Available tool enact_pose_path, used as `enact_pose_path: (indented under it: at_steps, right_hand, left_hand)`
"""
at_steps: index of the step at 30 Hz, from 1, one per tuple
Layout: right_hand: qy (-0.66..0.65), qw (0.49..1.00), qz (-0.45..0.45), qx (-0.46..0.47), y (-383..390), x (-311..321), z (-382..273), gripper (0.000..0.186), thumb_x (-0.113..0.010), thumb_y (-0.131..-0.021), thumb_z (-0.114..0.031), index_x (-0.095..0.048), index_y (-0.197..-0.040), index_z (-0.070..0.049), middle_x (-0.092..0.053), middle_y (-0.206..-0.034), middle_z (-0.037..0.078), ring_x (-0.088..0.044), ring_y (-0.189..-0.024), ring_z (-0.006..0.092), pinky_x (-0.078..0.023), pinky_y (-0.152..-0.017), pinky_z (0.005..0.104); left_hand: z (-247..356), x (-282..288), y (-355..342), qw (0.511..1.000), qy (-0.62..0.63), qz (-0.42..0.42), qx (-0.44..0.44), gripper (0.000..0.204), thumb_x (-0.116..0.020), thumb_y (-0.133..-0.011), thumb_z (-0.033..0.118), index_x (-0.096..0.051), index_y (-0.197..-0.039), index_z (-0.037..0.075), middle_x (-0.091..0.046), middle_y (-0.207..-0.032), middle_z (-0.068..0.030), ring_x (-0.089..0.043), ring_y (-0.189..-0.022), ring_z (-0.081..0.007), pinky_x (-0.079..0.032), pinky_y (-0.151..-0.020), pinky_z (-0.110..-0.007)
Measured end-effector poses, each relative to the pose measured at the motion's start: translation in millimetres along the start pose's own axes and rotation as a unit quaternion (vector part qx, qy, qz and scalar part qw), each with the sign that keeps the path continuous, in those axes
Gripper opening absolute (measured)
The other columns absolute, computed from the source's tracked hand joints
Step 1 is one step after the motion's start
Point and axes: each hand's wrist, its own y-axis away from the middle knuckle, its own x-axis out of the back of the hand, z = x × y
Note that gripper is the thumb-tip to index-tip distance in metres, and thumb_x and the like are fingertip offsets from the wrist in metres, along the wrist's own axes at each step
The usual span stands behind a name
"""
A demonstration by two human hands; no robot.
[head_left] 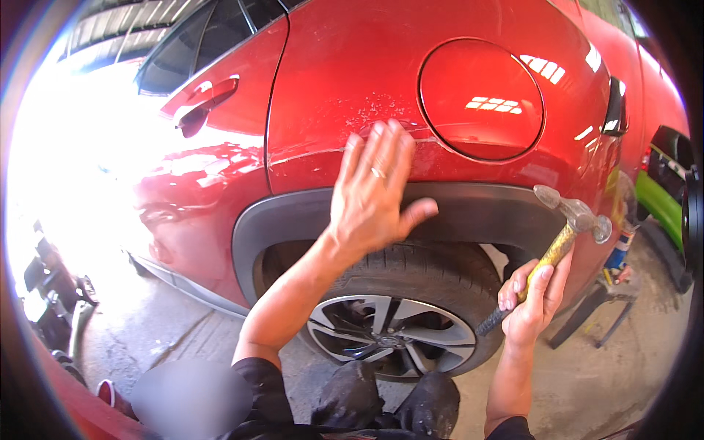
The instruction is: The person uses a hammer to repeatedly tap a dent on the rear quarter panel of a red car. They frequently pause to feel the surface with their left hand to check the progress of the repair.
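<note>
My left hand (375,187) lies flat with fingers spread on the red rear quarter panel (345,88) of a car, over a scuffed, dented patch just above the black wheel-arch trim (286,216). A ring shows on one finger. My right hand (534,301) grips the yellow handle of a metal body hammer (576,216), whose head is raised close to the arch trim at the right. Below the hands is the rear tyre with its alloy wheel (392,337).
A round fuel filler flap (480,99) sits above and right of my left hand. The rear door and its handle (205,103) are at left. A green vehicle (660,205) stands at far right. Dark tools lie on the concrete floor (169,323) at left.
</note>
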Motion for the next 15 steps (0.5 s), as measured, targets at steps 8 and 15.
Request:
enact_pose_path:
  at_steps: [8,15]
  right_hand:
    - [0.05,0.999,0.006,-0.017,-0.1,41.6,6.1,0.054,-0.038,-0.105,-0.016,-0.022,-0.154,0.0,-0.045,-0.068,-0.001,-0.034,-0.049,0.0033,-0.029,-0.042,0.0188]
    - [0.154,0.979,-0.048,0.125,-30.5,31.4,-10.9,0.055,-0.037,-0.105,-0.014,-0.02,-0.154,0.004,-0.047,-0.065,0.0,-0.036,-0.052,0.0034,-0.027,-0.048,0.0193]
  left_hand:
    - [-95.8,6.5,8.2,0.964,-0.067,0.073,0.245,0.061,-0.04,-0.102,0.033,-0.03,-0.151,-0.002,-0.028,-0.155,-0.0293,-0.023,-0.146,-0.0427,-0.014,-0.119,-0.054]
    - [-19.6,-11.5,82.7,0.982,-0.061,0.031,0.178,0.075,-0.058,-0.092,0.024,-0.025,-0.147,-0.013,-0.017,-0.156,-0.035,-0.017,-0.145,-0.0517,-0.009,-0.118,-0.059]
